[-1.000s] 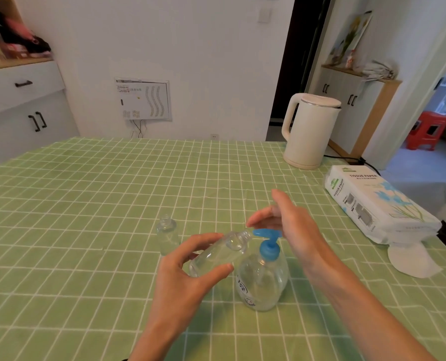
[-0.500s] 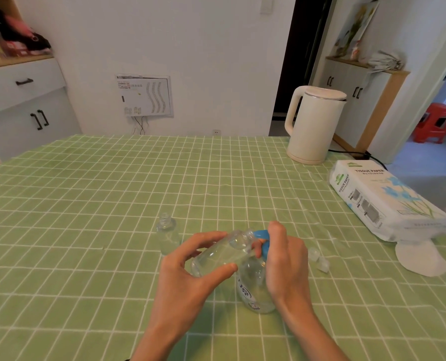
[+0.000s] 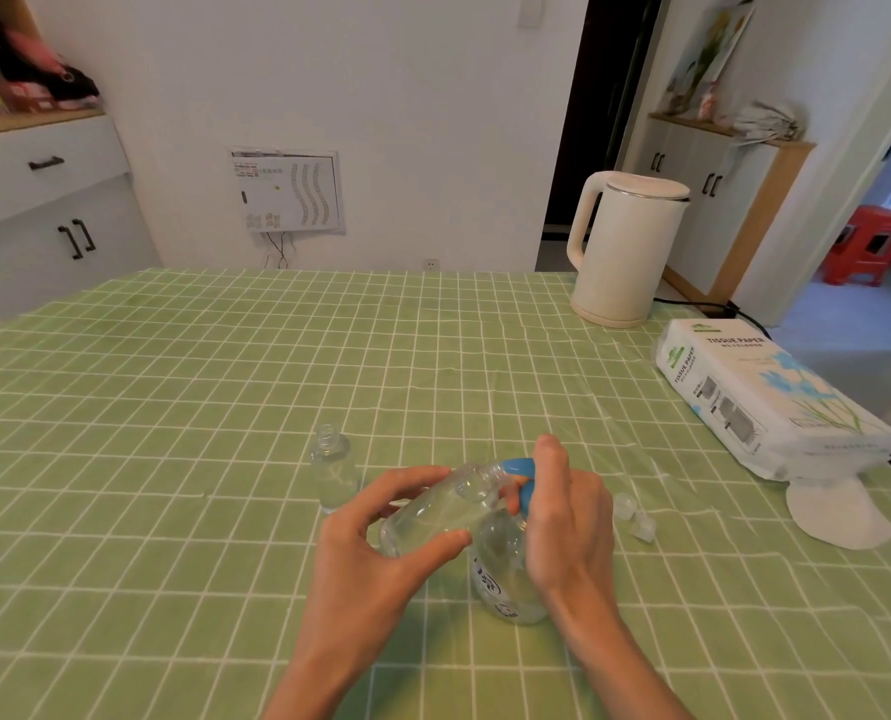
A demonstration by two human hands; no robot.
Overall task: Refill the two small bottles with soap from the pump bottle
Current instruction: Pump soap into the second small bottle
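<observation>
Grips tilted small bottle [image 3: 430, 517] in left hand [image 3: 375, 561], mouth at blue nozzle [image 3: 516, 466]; clasps pump bottle [image 3: 503, 569] head with right hand [image 3: 570, 519].

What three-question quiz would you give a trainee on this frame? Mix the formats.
1. True or false: the upright small bottle stands uncapped on the green checked tablecloth, with neither hand touching it.
2. What does the left hand hold? A) the tilted small bottle B) a kettle C) a tissue pack
3. Fill in: the right hand is on the blue ____ of the pump bottle.

Key: 1 true; 2 A; 3 pump head.
</observation>
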